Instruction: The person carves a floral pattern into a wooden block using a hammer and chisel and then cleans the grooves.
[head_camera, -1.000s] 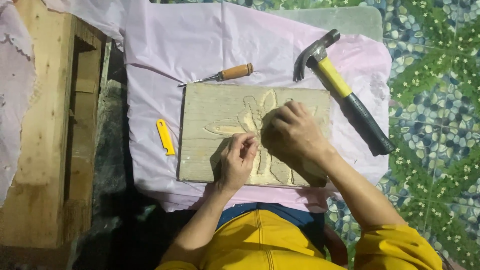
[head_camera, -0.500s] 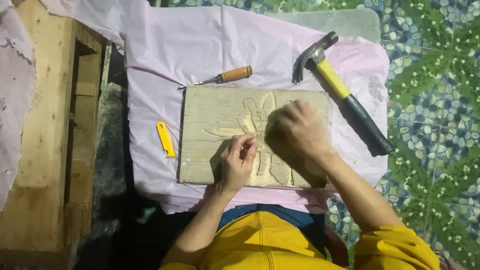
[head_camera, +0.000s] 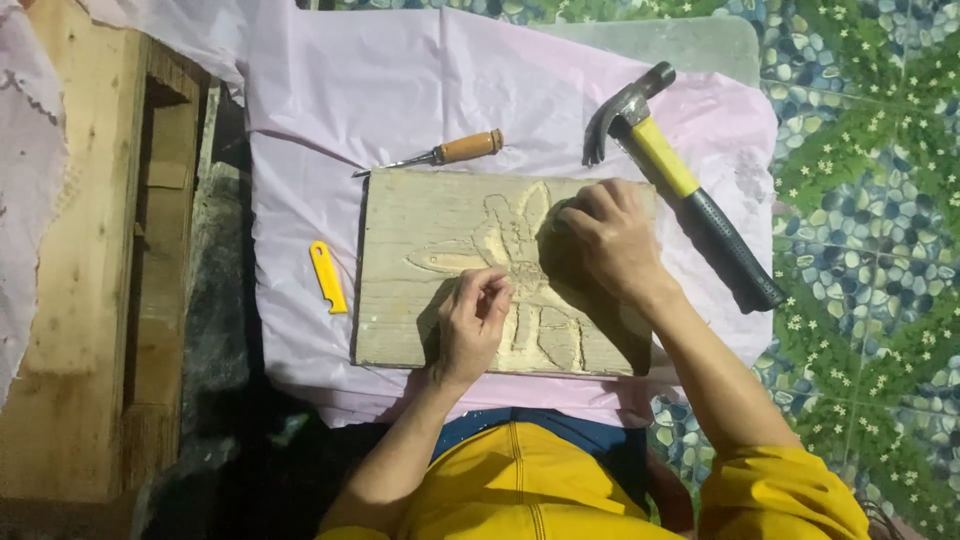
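Observation:
A pale wooden board (head_camera: 420, 290) with a carved flower relief (head_camera: 520, 255) lies on a pink sheet (head_camera: 340, 110). My left hand (head_camera: 475, 320) rests on the board's lower middle, beside the flower's centre, with its fingertips pinched together and nothing visible between them. My right hand (head_camera: 612, 240) presses down on the flower's right side with curled fingers. Whatever may be under its palm is hidden.
A wooden-handled chisel (head_camera: 445, 153) lies just above the board. A claw hammer (head_camera: 680, 185) with a yellow and black handle lies at the board's upper right. A small yellow cutter (head_camera: 328, 277) sits left of the board. A wooden frame (head_camera: 80, 270) stands at the left, and a patterned floor (head_camera: 870, 200) lies at the right.
My right hand has slid a little up and to the right across the carving. My left hand has stayed almost still.

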